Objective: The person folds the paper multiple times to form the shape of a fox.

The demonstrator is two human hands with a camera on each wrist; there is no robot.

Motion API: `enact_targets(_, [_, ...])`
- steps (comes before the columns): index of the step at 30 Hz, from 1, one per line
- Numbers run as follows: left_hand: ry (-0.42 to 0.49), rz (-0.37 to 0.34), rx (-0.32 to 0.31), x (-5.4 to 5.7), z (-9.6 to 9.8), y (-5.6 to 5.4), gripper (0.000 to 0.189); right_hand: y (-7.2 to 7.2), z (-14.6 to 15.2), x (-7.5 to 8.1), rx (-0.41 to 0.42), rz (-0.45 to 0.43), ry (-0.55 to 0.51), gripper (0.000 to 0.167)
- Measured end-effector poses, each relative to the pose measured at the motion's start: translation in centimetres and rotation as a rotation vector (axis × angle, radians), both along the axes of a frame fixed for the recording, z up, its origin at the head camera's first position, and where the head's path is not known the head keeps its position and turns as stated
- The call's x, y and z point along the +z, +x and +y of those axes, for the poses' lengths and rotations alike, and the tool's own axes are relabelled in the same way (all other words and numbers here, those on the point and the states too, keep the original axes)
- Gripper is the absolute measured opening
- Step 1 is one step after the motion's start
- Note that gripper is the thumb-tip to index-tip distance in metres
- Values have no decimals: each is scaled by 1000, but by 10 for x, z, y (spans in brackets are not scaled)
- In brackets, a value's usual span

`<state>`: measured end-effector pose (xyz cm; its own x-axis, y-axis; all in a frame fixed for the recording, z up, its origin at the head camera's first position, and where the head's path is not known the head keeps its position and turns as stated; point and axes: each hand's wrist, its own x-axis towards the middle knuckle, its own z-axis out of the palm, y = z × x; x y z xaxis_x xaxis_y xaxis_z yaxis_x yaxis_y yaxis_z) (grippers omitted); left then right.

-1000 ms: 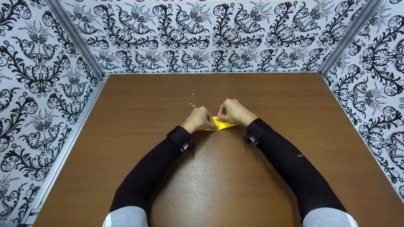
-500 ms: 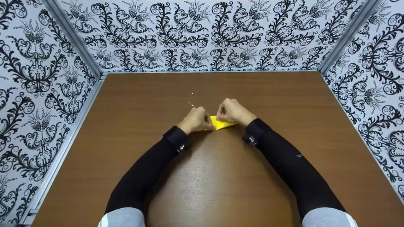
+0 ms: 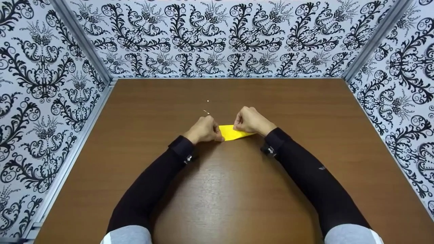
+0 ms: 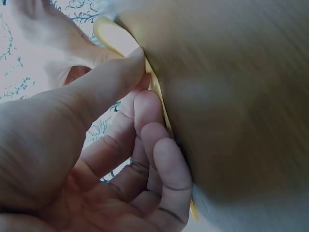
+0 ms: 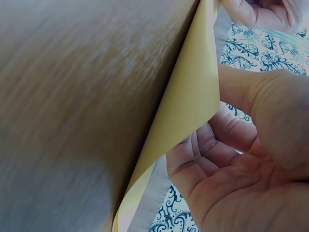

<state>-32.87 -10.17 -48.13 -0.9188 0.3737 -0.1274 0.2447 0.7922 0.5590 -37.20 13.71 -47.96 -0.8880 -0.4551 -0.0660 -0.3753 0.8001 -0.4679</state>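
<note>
A strip of yellow paper [image 3: 227,133] lies near the middle of the brown table, between the two hands. At its left end, my left hand [image 3: 204,129] pinches the edge between thumb and fingers, and the left wrist view shows the thumb pressed on the paper [image 4: 114,38]. My right hand [image 3: 251,120] holds the other end with curled fingers. Seen from the right wrist, the paper [image 5: 186,96] bends up from the table and covers the right thumb's tip and some fingertips.
Small white bits [image 3: 208,113] lie on the table [image 3: 217,189] just beyond the left hand. Patterned walls [image 3: 210,37] with metal frame posts [image 3: 81,42] close off the back and both sides.
My left hand has slid to the left along the paper, so more yellow shows between the hands. The right hand has stayed almost still.
</note>
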Motion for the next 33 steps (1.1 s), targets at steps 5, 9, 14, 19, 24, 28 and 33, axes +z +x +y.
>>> enact_targets(5, [-15, -4, 8, 1, -13, 1, 19, 1, 0, 1, -4, -24, -2, 11])
enact_targets(9, [-4, 2, 31, 1, -19, 2, 21, 0, 1, 1, -7, -28, -13, 10])
enact_targets(14, [25, -2, 14, 1, -22, 6, 18, 0, 1, 1, 14, -7, -4, 9])
enact_targets(19, [38, 101, -22, 2, -17, 7, 6, -2, 1, 1, 20, 3, -3, 10])
enact_targets(24, [17, 304, -32, 1, -6, 8, 4, -4, 0, 2, 8, -5, -2, 9])
enact_targets(28, [1, 393, -76, 0, 4, 11, 4, -3, 0, 1, 7, -27, 4, 11])
enact_targets(33, [-5, 412, -161, -3, 15, 11, 7, -2, 1, 0, 14, -19, 4, 12])
